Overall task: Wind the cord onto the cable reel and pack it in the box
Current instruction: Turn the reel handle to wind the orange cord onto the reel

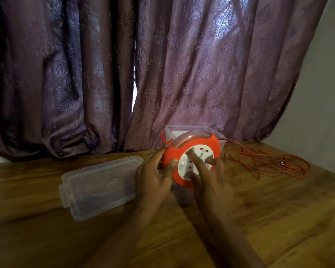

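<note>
Glossy orange plastic reel [190, 163], clear plastic box [182, 129] and lid [99, 185], grained wood table [259, 219], sheeny patterned cloth curtain [201, 64]

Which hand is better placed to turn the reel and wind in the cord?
Probably the right hand: its fingers already lie on the white hub of the reel, and the loose cord lies on its side. The left hand grips the orange rim, steadying it.

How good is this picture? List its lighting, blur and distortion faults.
Head view: dim room, backlit through the curtain gap; both hands, left hand and right hand, dark and soft with blur; cable reel bright; wide-angle bends the table edge.
</note>
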A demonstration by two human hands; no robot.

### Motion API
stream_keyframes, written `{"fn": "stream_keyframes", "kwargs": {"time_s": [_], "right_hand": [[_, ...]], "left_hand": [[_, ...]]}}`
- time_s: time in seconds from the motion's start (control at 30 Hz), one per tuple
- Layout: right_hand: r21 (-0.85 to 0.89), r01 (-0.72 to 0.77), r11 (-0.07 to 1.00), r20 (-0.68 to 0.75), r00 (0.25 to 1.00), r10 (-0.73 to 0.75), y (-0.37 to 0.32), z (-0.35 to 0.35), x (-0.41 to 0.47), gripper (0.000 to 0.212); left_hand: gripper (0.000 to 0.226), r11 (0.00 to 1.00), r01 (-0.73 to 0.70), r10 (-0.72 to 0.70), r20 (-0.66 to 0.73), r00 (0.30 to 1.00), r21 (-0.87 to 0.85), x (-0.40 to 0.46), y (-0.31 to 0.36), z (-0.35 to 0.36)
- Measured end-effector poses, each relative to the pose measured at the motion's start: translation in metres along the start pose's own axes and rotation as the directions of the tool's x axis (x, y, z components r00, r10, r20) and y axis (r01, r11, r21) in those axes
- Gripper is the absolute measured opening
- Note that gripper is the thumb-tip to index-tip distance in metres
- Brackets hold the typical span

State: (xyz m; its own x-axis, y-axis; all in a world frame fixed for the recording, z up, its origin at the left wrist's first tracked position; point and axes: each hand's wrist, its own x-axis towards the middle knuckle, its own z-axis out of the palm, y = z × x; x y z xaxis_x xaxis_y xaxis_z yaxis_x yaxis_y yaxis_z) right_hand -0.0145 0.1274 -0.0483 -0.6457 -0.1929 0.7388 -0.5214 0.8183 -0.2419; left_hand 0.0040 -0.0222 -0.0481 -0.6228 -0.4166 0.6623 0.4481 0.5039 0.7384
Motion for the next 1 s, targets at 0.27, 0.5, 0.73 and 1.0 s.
{"fn": "stream_keyframes", "kwargs": {"time_s": [0.27, 0.5, 0.73, 1.0], "right_hand": [[0.311, -0.107, 0.944, -0.15, 0.976, 0.16, -0.001, 0.0, 0.001, 0.039], [0.048, 0.108, 0.993, 0.022, 0.994, -0.109, -0.01, -0.008, 0.003, 0.064], [-0.013, 0.189, 0.982, 0.166, 0.969, -0.184, -0.012, -0.003, 0.002, 0.092], [0.079, -0.071, 0.994, -0.007, 0.997, 0.071, -0.003, -0.003, 0.003, 0.06]], "left_hand": [[0.052, 1.0, 0.008, -0.008, -0.004, 1.0, 0.025, -0.005, 0.001, 0.002], [0.05, 0.996, 0.076, -0.075, -0.037, 0.997, 0.039, 0.005, -0.003, -0.005], [0.059, 0.999, 0.05, -0.049, -0.023, 0.999, 0.004, 0.013, -0.007, -0.01], [0.056, 1.0, -0.004, 0.003, 0.024, 1.0, 0.011, 0.005, 0.002, -0.005]]}}
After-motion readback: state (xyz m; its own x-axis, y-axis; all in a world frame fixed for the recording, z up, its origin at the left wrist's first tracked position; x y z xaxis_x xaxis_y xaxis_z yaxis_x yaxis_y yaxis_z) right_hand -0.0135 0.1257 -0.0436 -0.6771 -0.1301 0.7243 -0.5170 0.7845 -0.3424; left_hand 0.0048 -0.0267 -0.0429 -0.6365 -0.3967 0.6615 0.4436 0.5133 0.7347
